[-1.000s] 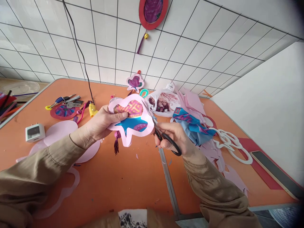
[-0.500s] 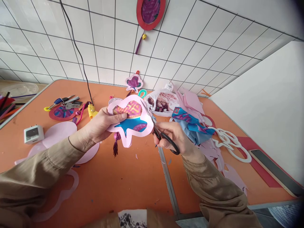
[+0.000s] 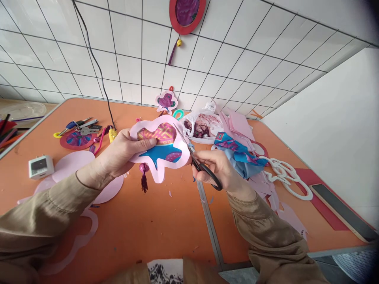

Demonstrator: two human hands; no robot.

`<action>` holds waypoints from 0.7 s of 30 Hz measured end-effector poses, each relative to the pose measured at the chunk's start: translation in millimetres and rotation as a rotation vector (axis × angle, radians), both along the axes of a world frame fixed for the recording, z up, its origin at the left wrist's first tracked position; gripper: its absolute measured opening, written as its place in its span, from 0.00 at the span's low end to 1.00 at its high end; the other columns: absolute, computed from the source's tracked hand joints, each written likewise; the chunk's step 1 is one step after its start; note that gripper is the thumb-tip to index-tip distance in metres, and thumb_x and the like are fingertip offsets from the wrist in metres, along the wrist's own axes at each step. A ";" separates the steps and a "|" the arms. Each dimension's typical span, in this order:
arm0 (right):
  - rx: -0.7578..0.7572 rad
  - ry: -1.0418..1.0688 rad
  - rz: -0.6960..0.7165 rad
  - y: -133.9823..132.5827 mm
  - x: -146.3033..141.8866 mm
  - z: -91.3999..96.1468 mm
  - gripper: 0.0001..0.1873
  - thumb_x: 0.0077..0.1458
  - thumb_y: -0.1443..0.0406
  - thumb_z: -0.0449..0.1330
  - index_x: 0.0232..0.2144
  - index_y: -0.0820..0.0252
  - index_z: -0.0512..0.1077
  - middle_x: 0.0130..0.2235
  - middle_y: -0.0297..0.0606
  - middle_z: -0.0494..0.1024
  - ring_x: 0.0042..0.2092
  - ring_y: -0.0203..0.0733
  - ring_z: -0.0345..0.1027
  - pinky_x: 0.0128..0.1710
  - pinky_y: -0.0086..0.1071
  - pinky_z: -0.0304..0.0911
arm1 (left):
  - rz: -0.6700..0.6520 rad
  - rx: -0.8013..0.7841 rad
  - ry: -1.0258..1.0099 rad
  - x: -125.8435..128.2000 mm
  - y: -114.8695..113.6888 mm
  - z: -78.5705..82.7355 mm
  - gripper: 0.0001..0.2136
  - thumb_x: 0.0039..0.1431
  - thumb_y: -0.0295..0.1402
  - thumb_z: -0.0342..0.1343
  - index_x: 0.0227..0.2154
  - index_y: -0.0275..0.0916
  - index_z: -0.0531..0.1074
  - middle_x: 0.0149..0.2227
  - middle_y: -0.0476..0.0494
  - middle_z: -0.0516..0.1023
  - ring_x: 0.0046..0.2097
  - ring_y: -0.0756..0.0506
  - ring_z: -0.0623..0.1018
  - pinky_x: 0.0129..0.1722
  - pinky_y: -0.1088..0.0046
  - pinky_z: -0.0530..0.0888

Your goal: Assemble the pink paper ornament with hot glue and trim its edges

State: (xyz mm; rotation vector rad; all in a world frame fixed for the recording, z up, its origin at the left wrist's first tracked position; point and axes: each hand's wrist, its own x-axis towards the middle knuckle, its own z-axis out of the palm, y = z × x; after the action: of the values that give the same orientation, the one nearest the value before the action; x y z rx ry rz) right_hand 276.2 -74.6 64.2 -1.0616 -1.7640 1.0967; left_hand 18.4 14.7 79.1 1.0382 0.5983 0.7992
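My left hand (image 3: 118, 156) pinches a cloud-shaped pink paper frame (image 3: 159, 173) by its left side, thumb on the front. Blue and orange patterned fabric (image 3: 161, 152) fills the middle of the frame. In my right hand (image 3: 214, 167) are black-handled scissors (image 3: 209, 173), their blades at the frame's right edge. A small bluish scrap (image 3: 191, 148) sits by the blades. How far the blades are apart is hard to make out. Just below the frame shows a dark purple tassel (image 3: 144, 182) with a pink bead.
Blue patterned cloth (image 3: 239, 157) and a white plastic bag (image 3: 204, 126) lie beyond my right hand. White cut-out rings (image 3: 284, 173) and a phone (image 3: 340, 211) are at the right. Keys (image 3: 89, 128), a white charger (image 3: 41, 166) and pink paper circles (image 3: 75, 163) lie left on the orange table (image 3: 142, 232).
My left hand and the paper frame have shifted slightly left. The scissors stay at the frame's right edge, and the bluish scrap by the blades shows more clearly.
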 end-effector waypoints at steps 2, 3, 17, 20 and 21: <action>0.009 -0.009 -0.006 1.0 0.8 -2.3 0.30 0.50 0.41 0.69 0.36 0.62 0.76 0.25 0.31 0.69 0.25 0.33 0.62 0.24 0.29 0.58 | -0.007 -0.017 -0.001 -1.3 1.3 -0.9 0.09 0.47 0.31 0.76 0.31 0.36 0.84 0.30 0.42 0.86 0.29 0.45 0.84 0.30 0.72 0.84; 0.009 -0.015 -0.009 0.8 0.7 -2.4 0.31 0.50 0.40 0.69 0.37 0.62 0.76 0.24 0.31 0.69 0.25 0.33 0.62 0.24 0.29 0.58 | -0.009 -0.030 -0.004 -1.6 1.9 -1.3 0.09 0.46 0.31 0.76 0.31 0.36 0.84 0.31 0.42 0.85 0.30 0.45 0.84 0.32 0.72 0.85; -0.171 -0.009 0.006 -12.9 -6.2 18.2 0.35 0.48 0.37 0.67 0.40 0.62 0.74 0.27 0.34 0.72 0.29 0.36 0.63 0.28 0.31 0.60 | -0.024 -0.083 -0.028 3.1 1.1 4.4 0.11 0.40 0.30 0.78 0.26 0.34 0.83 0.24 0.45 0.82 0.22 0.48 0.80 0.20 0.78 0.79; -0.163 -0.030 0.009 -12.3 -6.3 18.1 0.33 0.49 0.39 0.67 0.40 0.62 0.74 0.28 0.34 0.72 0.29 0.36 0.64 0.27 0.31 0.60 | -0.081 -0.063 -0.001 1.7 1.8 3.1 0.11 0.42 0.32 0.78 0.26 0.35 0.82 0.22 0.45 0.81 0.19 0.48 0.78 0.15 0.78 0.75; -0.159 -0.041 0.014 -12.2 -6.4 18.4 0.32 0.50 0.40 0.67 0.40 0.62 0.74 0.27 0.34 0.72 0.29 0.36 0.64 0.27 0.31 0.60 | -0.084 -0.057 0.002 1.5 1.8 2.9 0.11 0.42 0.33 0.78 0.25 0.35 0.82 0.23 0.46 0.82 0.20 0.47 0.78 0.16 0.78 0.75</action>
State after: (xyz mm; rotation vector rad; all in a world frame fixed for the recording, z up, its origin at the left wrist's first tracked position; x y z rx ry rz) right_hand 269.8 -86.8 82.6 -1.1767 -1.7407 1.2488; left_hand 19.9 16.5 82.0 1.0056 0.5724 0.7042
